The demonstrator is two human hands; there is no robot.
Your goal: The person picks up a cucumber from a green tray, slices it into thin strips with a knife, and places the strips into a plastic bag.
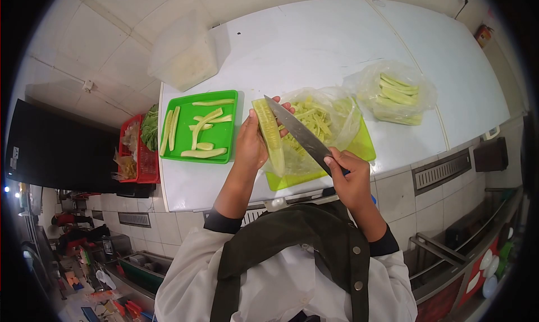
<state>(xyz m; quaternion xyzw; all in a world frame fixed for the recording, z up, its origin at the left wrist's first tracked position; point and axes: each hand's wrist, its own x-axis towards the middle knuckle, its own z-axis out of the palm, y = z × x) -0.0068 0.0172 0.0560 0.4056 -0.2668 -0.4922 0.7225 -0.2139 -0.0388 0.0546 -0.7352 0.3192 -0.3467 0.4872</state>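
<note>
My left hand (254, 139) is closed around a halved cucumber (268, 134), its seeded cut face turned up. In my right hand (347, 173) is a kitchen knife (303, 132), gripped by its dark handle, the blade slanting up and left with its tip close to the cucumber's upper end. Below the blade lies a clear plastic bag (345, 123) with many cut cucumber strips (314, 117) in it. Bag and strips rest over a yellow-green cutting board (365, 142), which they partly hide.
Left of my hands is a green tray (240, 111) with several cucumber pieces (208, 120). A second plastic bag (424, 89) at right holds cucumber lengths (398, 92). A translucent container (185, 53) stands at the white table's (292, 38) far left, a red basket (147, 164) beside its left edge.
</note>
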